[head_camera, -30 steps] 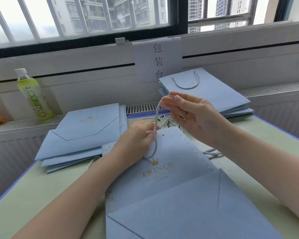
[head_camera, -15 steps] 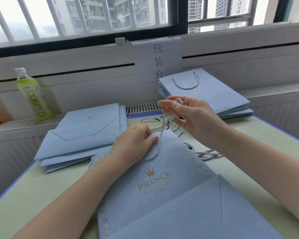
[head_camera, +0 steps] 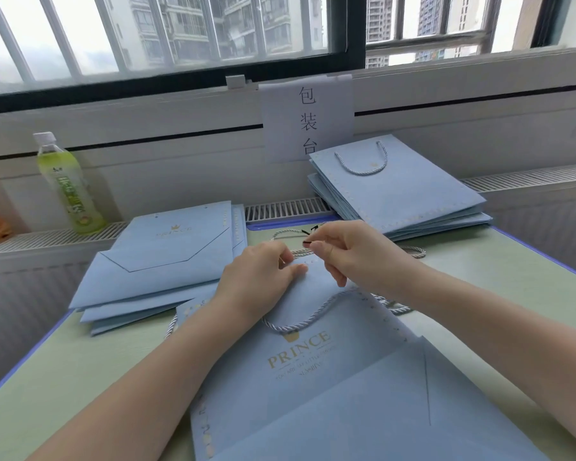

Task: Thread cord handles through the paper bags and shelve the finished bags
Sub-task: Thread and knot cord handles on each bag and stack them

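A flat light-blue paper bag (head_camera: 313, 377) printed PRINCE lies on the table in front of me. A silver-blue cord handle (head_camera: 300, 322) loops over its upper face. My left hand (head_camera: 256, 284) rests on the bag's top edge, fingers curled at the cord. My right hand (head_camera: 350, 254) pinches the cord's dark tip just above that edge. More loose cords (head_camera: 389, 306) lie beside the bag on the right.
A stack of bags without handles (head_camera: 160, 264) lies at the left. A stack of bags with handles (head_camera: 399, 194) leans at the back right. A green drink bottle (head_camera: 67, 184) stands on the ledge, a paper sign (head_camera: 308, 121) hangs below the window.
My right hand came down from a raised position to the bag's top edge, bringing the cord end with it. The cord loop now lies flat on the bag.
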A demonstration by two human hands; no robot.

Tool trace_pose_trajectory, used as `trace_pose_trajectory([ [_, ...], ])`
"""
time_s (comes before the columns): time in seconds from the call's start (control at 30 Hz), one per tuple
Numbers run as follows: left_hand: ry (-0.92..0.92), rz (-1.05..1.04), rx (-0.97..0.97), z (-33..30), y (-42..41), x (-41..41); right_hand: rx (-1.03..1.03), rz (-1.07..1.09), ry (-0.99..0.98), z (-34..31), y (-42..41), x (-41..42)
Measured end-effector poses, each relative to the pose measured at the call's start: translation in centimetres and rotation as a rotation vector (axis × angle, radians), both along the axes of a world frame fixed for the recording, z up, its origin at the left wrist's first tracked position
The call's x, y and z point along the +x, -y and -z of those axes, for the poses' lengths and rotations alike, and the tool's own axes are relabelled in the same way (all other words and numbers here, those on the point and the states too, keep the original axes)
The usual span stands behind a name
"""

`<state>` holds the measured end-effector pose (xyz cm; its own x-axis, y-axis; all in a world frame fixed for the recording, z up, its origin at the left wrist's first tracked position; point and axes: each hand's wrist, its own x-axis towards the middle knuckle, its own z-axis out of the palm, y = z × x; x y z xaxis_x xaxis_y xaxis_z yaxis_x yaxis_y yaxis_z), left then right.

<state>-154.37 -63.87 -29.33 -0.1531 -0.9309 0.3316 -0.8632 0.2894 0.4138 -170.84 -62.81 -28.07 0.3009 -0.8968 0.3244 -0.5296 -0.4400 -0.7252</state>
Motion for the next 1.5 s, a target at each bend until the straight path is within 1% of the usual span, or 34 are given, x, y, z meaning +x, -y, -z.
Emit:
trace_pose_trajectory([
  [0.07, -0.014, 0.011, -0.010, 0.0, 0.1, 0.0, -0.042, 0.039, -0.106, 0.4, 0.0, 0.0],
  [0.2, -0.097, 0.037, 0.011, 0.0, 0.3, 0.1, -0.304, 0.130, -0.475, 0.4, -0.5, 0.1],
  [0.27, -0.144, 0.052, 0.057, -0.1, 0.4, 0.2, -0.392, 0.101, -0.623, 0.5, -0.2, 0.1],
  [0.33, -0.187, 0.087, 0.125, -0.4, 0.4, 0.2, -0.552, -0.004, -0.712, 0.7, -0.2, 0.5],
  [0.4, -0.202, 0.127, 0.163, -0.7, 0.2, 0.0, -0.663, -0.083, -0.697, 1.0, -0.3, 0.7],
  [0.53, -0.192, 0.157, 0.190, -1.1, -0.1, -0.1, -0.741, -0.112, -0.722, 1.2, -1.3, 1.4],
  [0.67, -0.185, 0.166, 0.197, -1.3, -0.2, -0.2, -0.800, -0.028, -0.746, 1.0, -1.4, 1.5],
  [0.77, -0.181, 0.183, 0.178, -1.4, -0.4, -0.3, -0.839, -0.009, -0.739, 1.2, -1.4, 1.7],
  [0.83, -0.185, 0.188, 0.179, -1.5, -0.5, -0.3, -0.790, -0.011, -0.747, 1.2, -1.4, 1.8],
  [0.9, -0.207, 0.184, 0.206, -1.5, -0.6, -0.3, -0.669, -0.031, -0.714, 1.5, -1.4, 1.8],
  [1.0, -0.254, 0.159, 0.257, -1.5, -0.5, -0.2, -0.558, -0.019, -0.695, 1.3, -1.4, 1.7],
  [1.1, -0.280, 0.115, 0.279, -1.6, -0.3, -0.3, -0.564, -0.004, -0.692, 0.9, -1.3, 1.4],
  [1.13, -0.280, 0.101, 0.277, -1.6, -0.3, -0.4, -0.553, 0.005, -0.669, 0.8, -1.3, 1.4],
  [1.23, -0.264, 0.081, 0.261, -1.9, -0.4, -0.5, -0.509, 0.029, -0.506, 0.9, -1.2, 1.6],
  [1.3, -0.291, 0.077, 0.273, -2.0, -0.4, -0.5, -0.427, 0.054, -0.423, 1.1, -0.8, 1.7],
  [1.43, -0.356, 0.020, 0.362, -2.2, -0.5, -0.7, -0.327, 0.044, -0.339, 0.9, -0.8, 1.7],
  [1.5, -0.388, -0.021, 0.430, -2.5, -0.5, -0.7, -0.337, 0.054, -0.349, 0.8, -0.9, 1.8],
])
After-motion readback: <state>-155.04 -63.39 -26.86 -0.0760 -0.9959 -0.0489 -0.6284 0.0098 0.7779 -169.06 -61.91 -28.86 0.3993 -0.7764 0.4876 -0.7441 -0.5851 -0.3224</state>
